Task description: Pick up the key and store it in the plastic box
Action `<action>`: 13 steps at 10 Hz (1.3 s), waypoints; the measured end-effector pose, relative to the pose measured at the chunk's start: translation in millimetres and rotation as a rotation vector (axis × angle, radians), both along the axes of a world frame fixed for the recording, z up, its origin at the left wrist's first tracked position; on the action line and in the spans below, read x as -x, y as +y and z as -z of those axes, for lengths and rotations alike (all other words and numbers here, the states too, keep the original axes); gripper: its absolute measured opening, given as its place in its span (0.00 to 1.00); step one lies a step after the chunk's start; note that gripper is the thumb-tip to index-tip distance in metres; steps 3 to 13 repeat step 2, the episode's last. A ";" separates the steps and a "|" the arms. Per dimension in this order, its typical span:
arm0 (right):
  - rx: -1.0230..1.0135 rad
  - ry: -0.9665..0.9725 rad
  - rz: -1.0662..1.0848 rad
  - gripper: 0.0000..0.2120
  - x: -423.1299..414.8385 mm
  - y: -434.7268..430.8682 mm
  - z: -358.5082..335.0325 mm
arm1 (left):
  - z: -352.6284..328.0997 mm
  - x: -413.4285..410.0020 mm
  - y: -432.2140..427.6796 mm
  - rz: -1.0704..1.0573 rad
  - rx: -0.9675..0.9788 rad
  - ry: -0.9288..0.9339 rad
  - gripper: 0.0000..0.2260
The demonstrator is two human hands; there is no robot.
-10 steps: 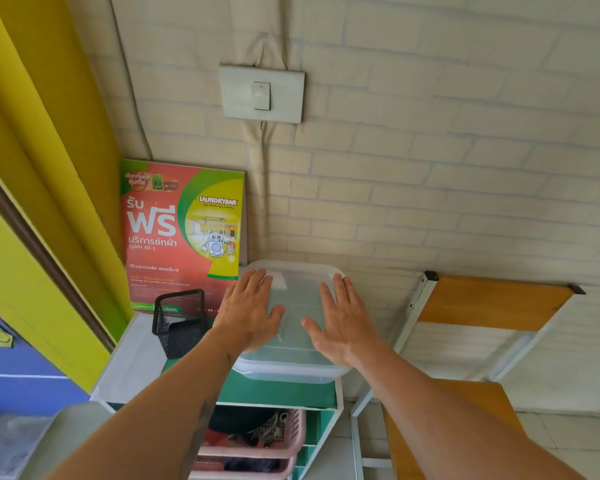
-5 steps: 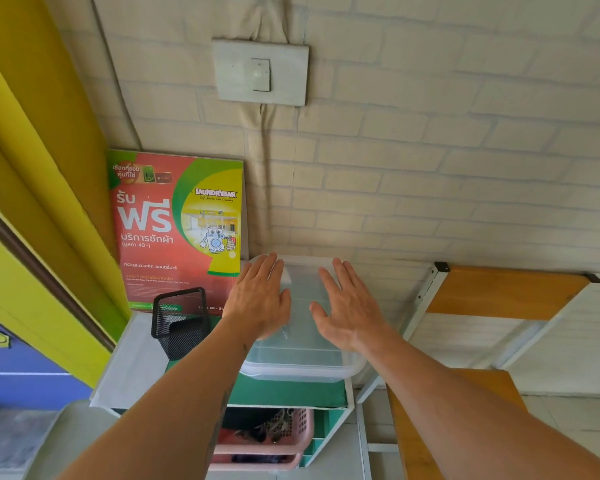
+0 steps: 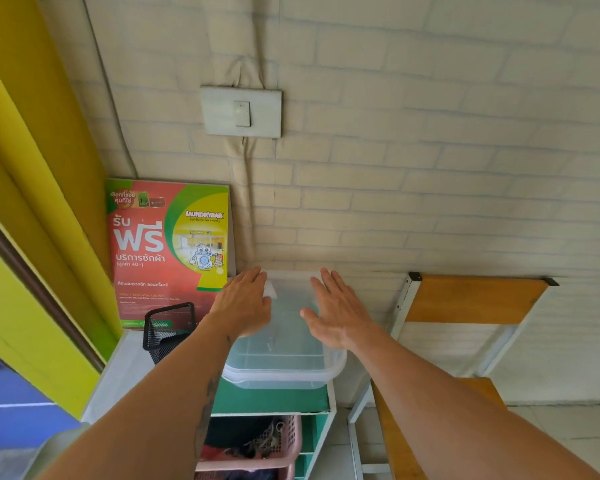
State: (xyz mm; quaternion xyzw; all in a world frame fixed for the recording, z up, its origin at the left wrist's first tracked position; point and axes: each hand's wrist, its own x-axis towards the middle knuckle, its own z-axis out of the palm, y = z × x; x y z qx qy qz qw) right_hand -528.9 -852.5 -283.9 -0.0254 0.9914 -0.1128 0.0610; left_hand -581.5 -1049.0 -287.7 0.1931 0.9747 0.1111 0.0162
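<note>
A clear plastic box (image 3: 284,362) with its lid on sits on top of a green and white shelf unit (image 3: 274,400), against the brick wall. My left hand (image 3: 245,303) lies flat on the left part of the lid, fingers straight and together. My right hand (image 3: 336,313) lies flat on the right part of the lid, fingers spread a little. Neither hand holds anything. I see no key; the lid is cloudy and my hands cover much of it.
A black mesh basket (image 3: 168,329) stands left of the box, in front of a red and green laundry poster (image 3: 168,251). A pink basket (image 3: 257,448) sits on the shelf below. A wooden chair (image 3: 465,303) stands to the right. A light switch (image 3: 241,112) is on the wall above.
Both hands have stayed flat on the box lid, the left sliding slightly toward the far left corner. The view has shifted, with the wall switch lower in frame.
</note>
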 end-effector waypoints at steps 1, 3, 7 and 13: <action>0.028 0.011 0.039 0.35 -19.2 15.5 -17.6 | -15.3 -23.9 10.9 -0.021 -0.012 0.046 0.26; 0.040 0.004 0.049 0.34 -32.8 30.1 -29.3 | -26.8 -40.2 18.8 -0.026 0.014 0.056 0.25; 0.040 0.004 0.049 0.34 -32.8 30.1 -29.3 | -26.8 -40.2 18.8 -0.026 0.014 0.056 0.25; 0.040 0.004 0.049 0.34 -32.8 30.1 -29.3 | -26.8 -40.2 18.8 -0.026 0.014 0.056 0.25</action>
